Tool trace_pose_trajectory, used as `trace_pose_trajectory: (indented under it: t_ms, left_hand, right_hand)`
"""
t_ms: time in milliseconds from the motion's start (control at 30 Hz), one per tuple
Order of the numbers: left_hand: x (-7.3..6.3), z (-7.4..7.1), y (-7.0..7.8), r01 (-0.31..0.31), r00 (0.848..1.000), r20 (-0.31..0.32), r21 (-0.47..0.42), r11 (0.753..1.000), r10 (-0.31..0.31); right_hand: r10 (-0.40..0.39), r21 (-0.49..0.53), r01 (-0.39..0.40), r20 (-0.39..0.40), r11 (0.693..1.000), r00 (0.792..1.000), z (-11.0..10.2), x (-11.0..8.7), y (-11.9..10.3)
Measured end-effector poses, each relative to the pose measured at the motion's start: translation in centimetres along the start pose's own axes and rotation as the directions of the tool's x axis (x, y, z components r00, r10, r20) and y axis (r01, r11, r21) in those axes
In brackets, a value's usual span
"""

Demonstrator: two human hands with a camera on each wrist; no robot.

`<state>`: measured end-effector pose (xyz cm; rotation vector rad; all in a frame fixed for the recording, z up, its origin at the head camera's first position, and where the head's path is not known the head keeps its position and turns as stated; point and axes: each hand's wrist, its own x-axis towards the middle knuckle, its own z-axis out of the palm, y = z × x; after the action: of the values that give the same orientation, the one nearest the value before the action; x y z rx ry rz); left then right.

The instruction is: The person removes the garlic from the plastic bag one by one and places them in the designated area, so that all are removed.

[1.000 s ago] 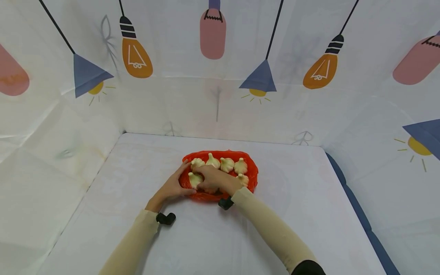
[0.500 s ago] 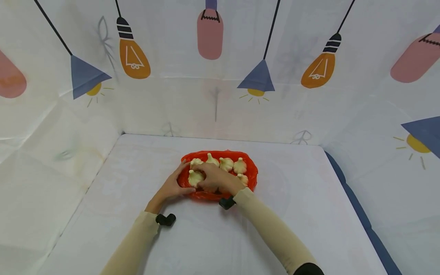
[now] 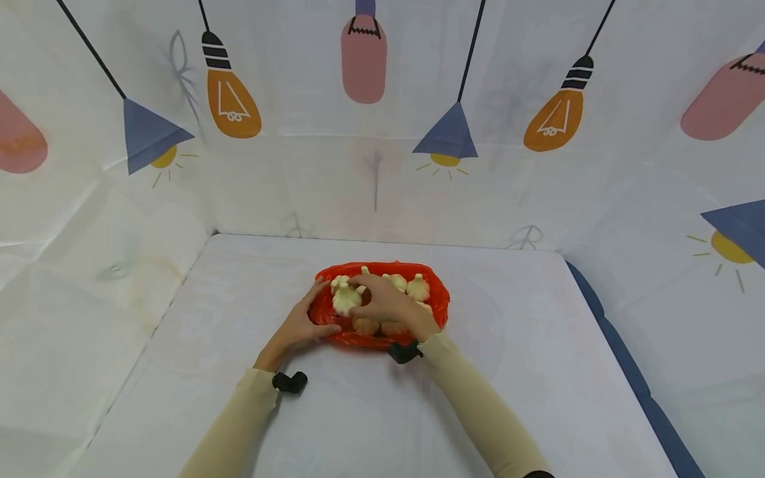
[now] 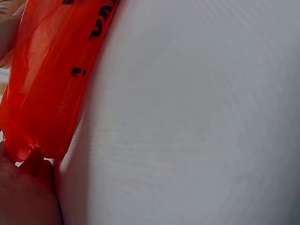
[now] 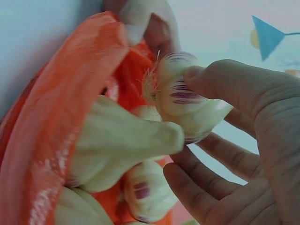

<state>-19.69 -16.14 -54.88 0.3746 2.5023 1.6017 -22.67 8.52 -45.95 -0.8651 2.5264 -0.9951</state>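
A red plastic bag [image 3: 441, 295], opened wide, lies on the white table with several pale garlic bulbs in it. My right hand [image 3: 391, 305] pinches one garlic bulb [image 3: 345, 300] at the bag's left part, raised above the others. Close up in the right wrist view, purple streaks and fine roots show on this held bulb [image 5: 192, 105]; thumb and fingertips are around it. My left hand [image 3: 295, 326] holds the bag's left end, thumb at the front rim. Part of that hand [image 4: 28, 192] appears beside the red plastic [image 4: 51, 79] in the left wrist view.
Other garlic bulbs [image 3: 418, 288] sit along the bag's back, and more [image 3: 366, 325] lie at its front. White cloth [image 3: 382, 186] with printed lamps hangs behind and beside the table [image 3: 508, 372]. Dark blue padding [image 3: 615, 358] runs along the right edge.
My right hand has lifted the garlic bulb up from the bag's left part and drawn slightly right and back. Bulbs at the front now show more. My left hand stays on the bag.
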Motion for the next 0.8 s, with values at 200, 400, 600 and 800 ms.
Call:
trace_pose_trajectory:
  t_ms: [200, 400, 600, 800]
  left_hand:
    - [0.0, 0.1, -0.1, 0.0, 1.0, -0.021, 0.007, 1.0, 0.001]
    - [0.1, 0.0, 0.0, -0.002, 1.0, -0.03, -0.001, 1.0, 0.002]
    - [0.0, 0.1, 0.2, 0.016, 0.999, -0.033, -0.019, 1.0, -0.017]
    - [0.0, 0.1, 0.3, 0.04, 0.999, -0.034, -0.027, 0.999, -0.041]
  right_hand:
    - [-0.014, 0.044, 0.017, -0.069, 0.999, 0.998, -1.1, -1.1, 0.0]
    - [0.02, 0.127, -0.002, -0.14, 0.992, 0.99, -2.3, -2.6, 0.4]
    - [0.067, 0.147, -0.034, -0.219, 0.989, 0.973, -4.0, -4.3, 1.3]
    - [0.13, 0.178, -0.085, -0.258, 0.98, 0.957, -5.1, -5.6, 2.3]
